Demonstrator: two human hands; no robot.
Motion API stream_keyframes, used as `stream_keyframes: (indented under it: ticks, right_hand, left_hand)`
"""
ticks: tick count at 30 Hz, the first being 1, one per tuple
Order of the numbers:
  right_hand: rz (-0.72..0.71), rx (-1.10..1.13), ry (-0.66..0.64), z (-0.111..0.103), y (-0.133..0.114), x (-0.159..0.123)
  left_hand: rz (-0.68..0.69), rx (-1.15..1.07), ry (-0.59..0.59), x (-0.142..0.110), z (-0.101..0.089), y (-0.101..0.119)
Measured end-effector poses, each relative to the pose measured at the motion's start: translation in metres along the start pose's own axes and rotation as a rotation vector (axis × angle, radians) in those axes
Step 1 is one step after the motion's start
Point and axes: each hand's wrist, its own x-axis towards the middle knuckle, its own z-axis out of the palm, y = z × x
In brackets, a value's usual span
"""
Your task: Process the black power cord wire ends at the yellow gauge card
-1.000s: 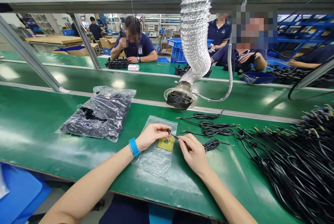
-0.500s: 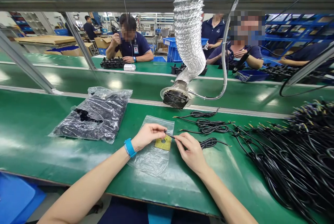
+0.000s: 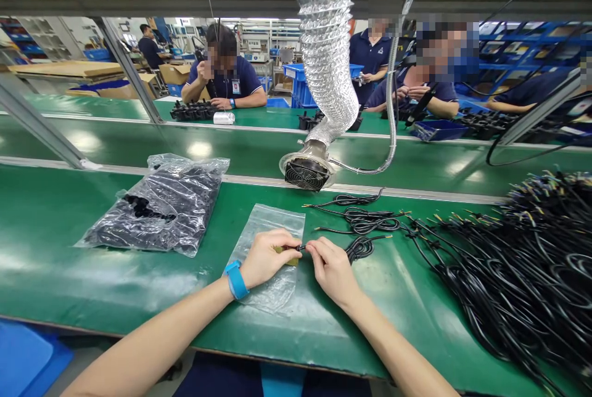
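My left hand pinches a small black part between thumb and fingertips, above a clear plastic bag. Almost touching it, my right hand pinches a thin black cable end, mostly covered by the fingers. Whether the cable end is inside the black part I cannot tell. Under my left fingers, a yellow square pad lies on the bag, largely hidden. A coiled black cable rests just behind my right hand, and more coiled cables lie beyond it.
A torn clear bag of small black parts lies on the left. A large heap of black cables covers the right side. A fume duct with a fan grille hangs over the bench. Co-workers sit across the bench.
My hands have come closer together, bringing the cable end up to the black part. My left fingers now cover more of the yellow pad. The whole view has shifted slightly.
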Motion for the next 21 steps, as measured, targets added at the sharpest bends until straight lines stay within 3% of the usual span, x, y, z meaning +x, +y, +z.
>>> stream_keyframes:
  ticks: [10,17,21]
  right_hand:
    - [0.069,0.129,0.011,-0.0026,-0.0074,0.0035]
    - [0.089,0.138,-0.011,-0.0033,-0.0077,0.0012]
    - [0.107,0.169,0.012,-0.0046,-0.0101,0.0030]
  left_hand:
    - [-0.058,-0.086,0.063,0.0017,0.0040,-0.0054]
    - [0.045,-0.004,0.021,-0.0017,0.0038,-0.0043]
    - [0.028,-0.041,0.038,-0.0028,0.0061,-0.0037]
